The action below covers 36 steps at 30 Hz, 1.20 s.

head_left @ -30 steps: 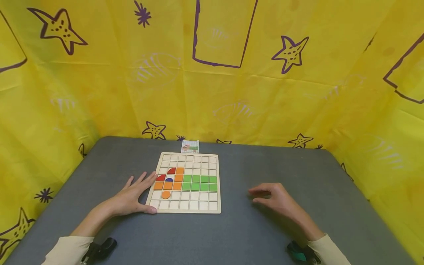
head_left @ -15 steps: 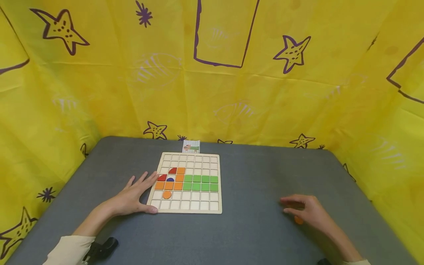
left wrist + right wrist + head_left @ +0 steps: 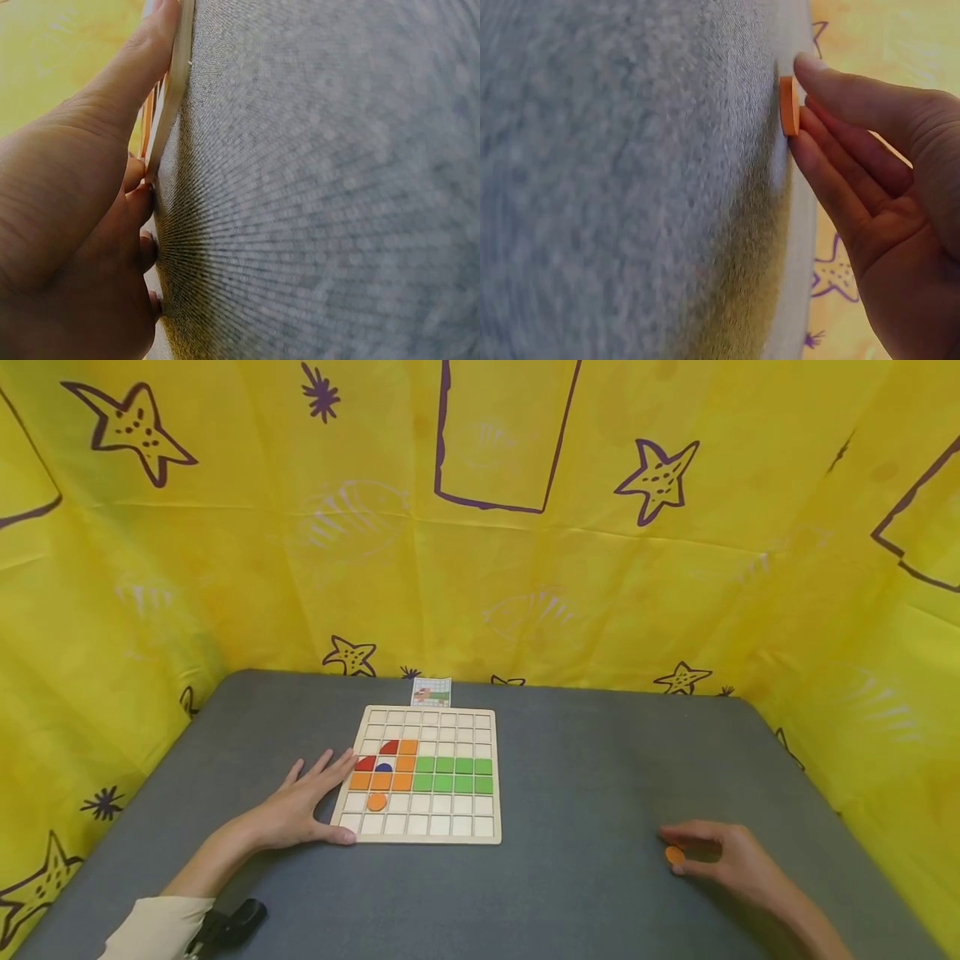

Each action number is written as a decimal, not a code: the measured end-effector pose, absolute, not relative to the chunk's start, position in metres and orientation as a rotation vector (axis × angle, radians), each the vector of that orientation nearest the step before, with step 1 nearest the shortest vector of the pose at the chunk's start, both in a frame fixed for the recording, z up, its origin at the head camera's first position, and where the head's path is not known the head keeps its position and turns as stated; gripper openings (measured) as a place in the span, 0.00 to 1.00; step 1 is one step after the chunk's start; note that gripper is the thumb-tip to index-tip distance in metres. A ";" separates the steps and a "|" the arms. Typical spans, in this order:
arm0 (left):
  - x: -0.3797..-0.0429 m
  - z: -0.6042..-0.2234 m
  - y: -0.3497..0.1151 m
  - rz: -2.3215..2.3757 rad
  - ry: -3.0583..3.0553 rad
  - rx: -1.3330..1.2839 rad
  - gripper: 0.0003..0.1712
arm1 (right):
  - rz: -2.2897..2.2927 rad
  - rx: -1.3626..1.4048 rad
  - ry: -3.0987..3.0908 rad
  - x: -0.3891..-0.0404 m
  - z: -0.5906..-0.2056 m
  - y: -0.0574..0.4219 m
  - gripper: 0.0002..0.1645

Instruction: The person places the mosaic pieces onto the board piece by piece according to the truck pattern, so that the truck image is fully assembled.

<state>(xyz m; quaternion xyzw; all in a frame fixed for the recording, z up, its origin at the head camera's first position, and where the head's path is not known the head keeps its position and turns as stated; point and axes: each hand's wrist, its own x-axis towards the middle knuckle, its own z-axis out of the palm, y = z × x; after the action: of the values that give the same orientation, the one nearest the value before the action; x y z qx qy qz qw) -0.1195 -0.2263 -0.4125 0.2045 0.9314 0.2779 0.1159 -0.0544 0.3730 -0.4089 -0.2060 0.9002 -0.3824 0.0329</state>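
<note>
A square wooden grid board [image 3: 461, 826] holds green and orange squares, red quarter-circles, a blue half-circle and an orange disc [image 3: 377, 802]. My left hand [image 3: 288, 810] spreads along the board's left side, thumb at the near corner and fingertips at the left edge. In the left wrist view, the thumb [image 3: 131, 75] rests on the board's rim [image 3: 174, 82]. Off to the right, my right hand [image 3: 731, 860] has thumb and fingers curled round a second orange disc [image 3: 674, 855]. The right wrist view shows this disc [image 3: 789, 106] at the table surface, between thumb and fingertip.
A small printed card [image 3: 431, 692] with a coloured grid picture lies beyond the board's far edge. The dark grey table [image 3: 570, 752] is bordered by a yellow curtain [image 3: 495, 560] with starfish drawings. A black strap device [image 3: 232, 925] sits at the left wrist.
My right hand has moved right and towards me, from beside the board to the loose orange disc, and its thumb and fingers now close round it. The left hand and board stay put.
</note>
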 end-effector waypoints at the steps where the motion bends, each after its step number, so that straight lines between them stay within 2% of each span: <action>1: -0.119 -0.412 -0.227 0.813 2.729 0.595 0.68 | -1.167 -0.654 2.759 -0.054 -0.409 0.375 0.23; 20: -0.119 -0.414 -0.230 0.823 2.734 0.597 0.68 | -1.104 -0.763 2.845 -0.061 -0.408 0.368 0.19; 28: -0.119 -0.415 -0.229 0.821 2.736 0.600 0.68 | -1.084 -0.787 2.883 -0.073 -0.399 0.346 0.17; 36: -0.118 -0.412 -0.227 0.821 2.724 0.600 0.68 | -1.123 -0.957 2.896 -0.088 -0.395 0.316 0.16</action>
<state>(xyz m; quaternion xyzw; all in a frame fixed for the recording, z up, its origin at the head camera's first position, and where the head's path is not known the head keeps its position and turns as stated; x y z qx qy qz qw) -0.1184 -0.2268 -0.4119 0.2049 0.9304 0.2804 0.1170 -0.0881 0.3160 -0.3951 -0.2939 0.8898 -0.3449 -0.0542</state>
